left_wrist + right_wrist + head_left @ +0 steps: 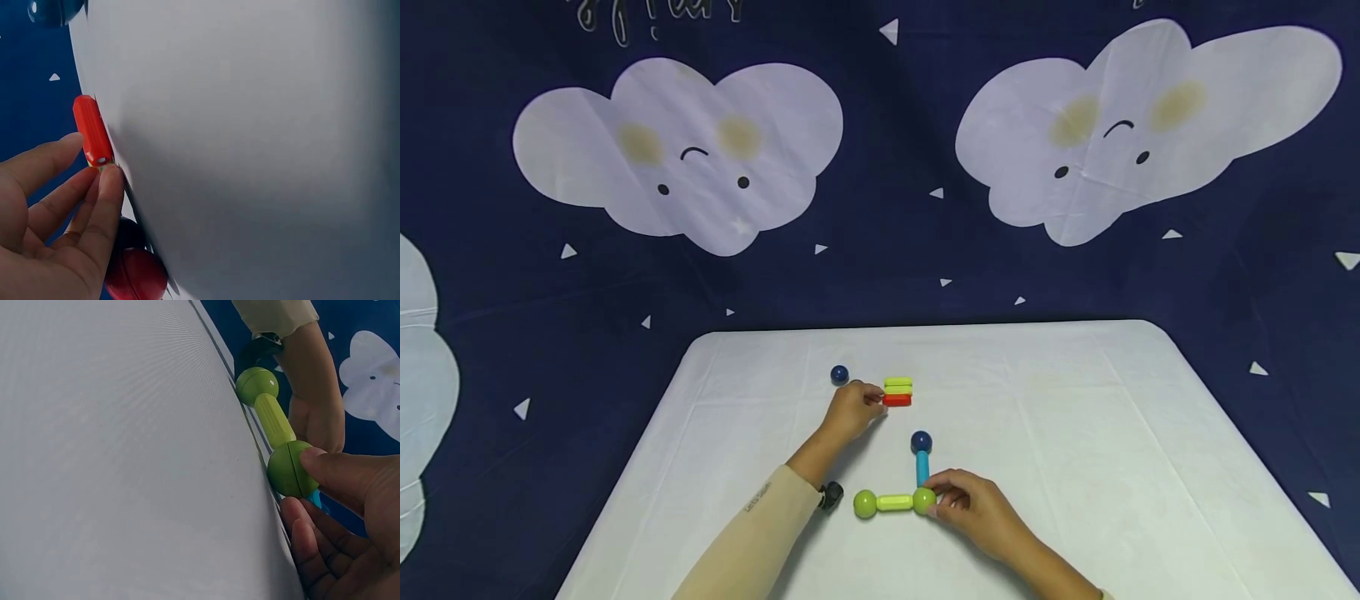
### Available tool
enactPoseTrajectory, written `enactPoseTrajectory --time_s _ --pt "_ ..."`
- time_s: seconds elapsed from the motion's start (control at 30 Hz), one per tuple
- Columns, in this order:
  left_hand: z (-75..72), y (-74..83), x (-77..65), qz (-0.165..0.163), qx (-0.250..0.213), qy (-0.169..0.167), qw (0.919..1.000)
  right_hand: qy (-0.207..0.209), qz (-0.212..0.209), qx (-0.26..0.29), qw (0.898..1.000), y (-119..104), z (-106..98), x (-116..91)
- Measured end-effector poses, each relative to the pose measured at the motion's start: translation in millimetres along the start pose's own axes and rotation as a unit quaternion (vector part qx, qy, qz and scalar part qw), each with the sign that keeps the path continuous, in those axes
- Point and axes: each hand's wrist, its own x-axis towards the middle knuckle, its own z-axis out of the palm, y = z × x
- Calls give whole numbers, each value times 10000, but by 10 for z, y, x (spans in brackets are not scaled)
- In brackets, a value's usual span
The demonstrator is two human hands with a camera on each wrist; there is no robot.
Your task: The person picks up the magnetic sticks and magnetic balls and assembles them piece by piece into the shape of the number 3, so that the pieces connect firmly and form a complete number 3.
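Left hand (pixel 852 412) seemingly pinches a red plastic rod (pixel 94 125) toward the white table's far edge (pixel 1037 335); right hand (pixel 988 512) pinches a green plastic ball (pixel 287 469).

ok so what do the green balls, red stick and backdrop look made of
Green balls: probably hard plastic, glossy, with glints and a seam round one. Red stick: likely moulded plastic with a slight sheen, judging by its crisp ridged sides. Backdrop: seems printed cloth, mostly matt, given its soft creases, though vinyl is possible.
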Motion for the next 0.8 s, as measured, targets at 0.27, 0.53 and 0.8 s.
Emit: enactPoseTrajectory --time_s 0.27,0.53,0.8 --pt "0 11 45 55 213 -9 9998 -41 22 23 10000 7 3 3" --pt "9 24 67 23 412 55 9991 -45 8 -79 10000 27 8 3" --pt "23 39 84 -155 523 0 9985 -1 -114 -129 9999 47 9 6"
